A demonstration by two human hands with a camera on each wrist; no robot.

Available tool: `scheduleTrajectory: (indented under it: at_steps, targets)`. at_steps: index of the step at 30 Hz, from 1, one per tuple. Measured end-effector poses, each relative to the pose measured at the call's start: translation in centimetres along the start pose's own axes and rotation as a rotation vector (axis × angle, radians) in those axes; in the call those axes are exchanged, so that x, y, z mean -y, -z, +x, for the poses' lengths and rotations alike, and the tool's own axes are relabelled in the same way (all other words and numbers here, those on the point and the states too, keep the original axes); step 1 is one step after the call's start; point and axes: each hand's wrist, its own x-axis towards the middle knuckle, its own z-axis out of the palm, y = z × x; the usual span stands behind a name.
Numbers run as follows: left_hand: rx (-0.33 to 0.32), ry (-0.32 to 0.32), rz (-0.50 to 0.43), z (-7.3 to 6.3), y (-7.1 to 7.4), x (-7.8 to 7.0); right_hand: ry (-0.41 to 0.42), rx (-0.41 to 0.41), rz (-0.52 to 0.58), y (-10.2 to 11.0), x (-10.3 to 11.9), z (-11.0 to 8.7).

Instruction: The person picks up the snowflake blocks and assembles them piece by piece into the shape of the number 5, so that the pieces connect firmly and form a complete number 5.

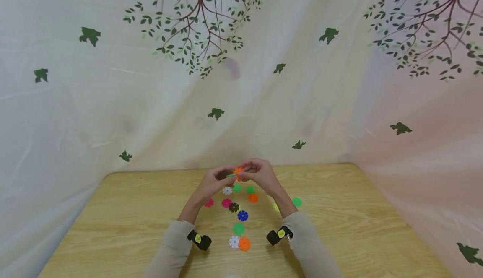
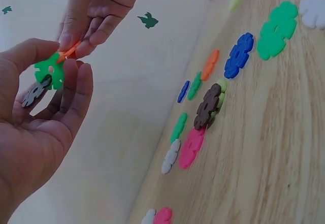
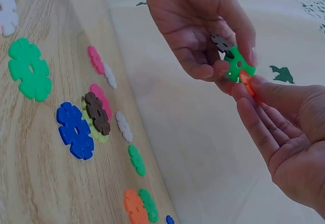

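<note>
Above the counter toward its far edge, the left hand pinches a green disc with a dark grey disc joined on, and the right hand pinches an orange disc against it, slotted or merely touching, I can't tell. Nearer, loose discs run from a pink disc to a bright green disc; the yellow marks on the wrist bands are too small to read.
</note>
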Motion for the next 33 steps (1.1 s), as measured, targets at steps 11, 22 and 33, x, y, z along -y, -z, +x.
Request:
scheduleTrajectory:
  at_steps: [11,22,33]
  targets:
    - [-0.021,0.017,-0.052,0.3,0.1,0.2,-0.018,0.036,-0.002,-0.2,0.5,0.3]
    - [-0.143,0.086,-0.106,0.3,0.9,0.5,-0.045,0.264,-0.164,0.7,0.2,-2.1]
    - [-0.145,0.070,-0.105,0.1,1.6,0.4,0.039,0.603,-0.387,-0.3,0.0,-4.7]
